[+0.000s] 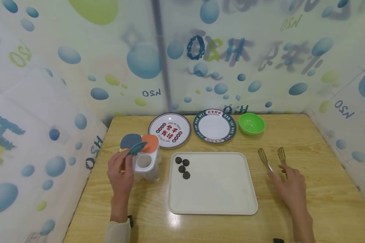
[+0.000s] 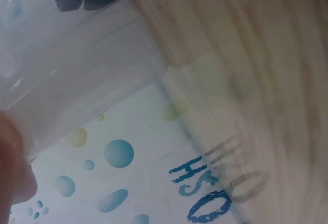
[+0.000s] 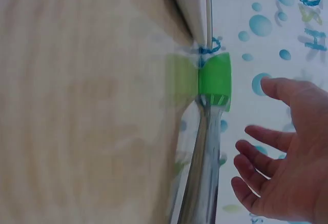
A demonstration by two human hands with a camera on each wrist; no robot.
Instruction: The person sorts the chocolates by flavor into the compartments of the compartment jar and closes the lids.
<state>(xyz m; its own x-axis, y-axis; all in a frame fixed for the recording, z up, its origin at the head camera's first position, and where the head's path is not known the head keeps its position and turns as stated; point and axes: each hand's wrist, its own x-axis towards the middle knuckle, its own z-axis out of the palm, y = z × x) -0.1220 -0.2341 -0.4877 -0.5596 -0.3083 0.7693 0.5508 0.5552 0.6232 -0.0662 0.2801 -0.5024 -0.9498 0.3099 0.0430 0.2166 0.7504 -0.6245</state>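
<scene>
At the far left of the table (image 1: 219, 229), the left hand (image 1: 120, 172) has its fingers curled up around a teal lid flap (image 1: 136, 147), pinching it where it stands tilted open on the jar (image 1: 144, 162). The jar is clear, with three lids on top — a dark blue one, an orange one, and the lifted teal one — and a round opening shows below the flap. In the left wrist view the jar's clear wall (image 2: 77, 75) fills the upper left, with a fingertip against it at the lower left edge.

Just right of the jar lies a white tray (image 1: 216, 199); four dark cookies (image 1: 183, 167) sit in a cluster at its upper left corner. Behind the tray stand a plate (image 1: 169, 130) with red lettering, a second plate (image 1: 215, 126) with a dark rim, and a green bowl (image 1: 251, 123), in a row.

Right of the tray, metal tongs (image 1: 272, 157) lie on the wood, slotted ends pointing away. The right hand (image 1: 289, 185) is spread, fingers relaxed, fingertips at the tongs' handles — whether they touch, I cannot tell. The right wrist view shows the palm (image 3: 292, 167) wide open beside the tongs' arm (image 3: 205, 167), not closed on it.
</scene>
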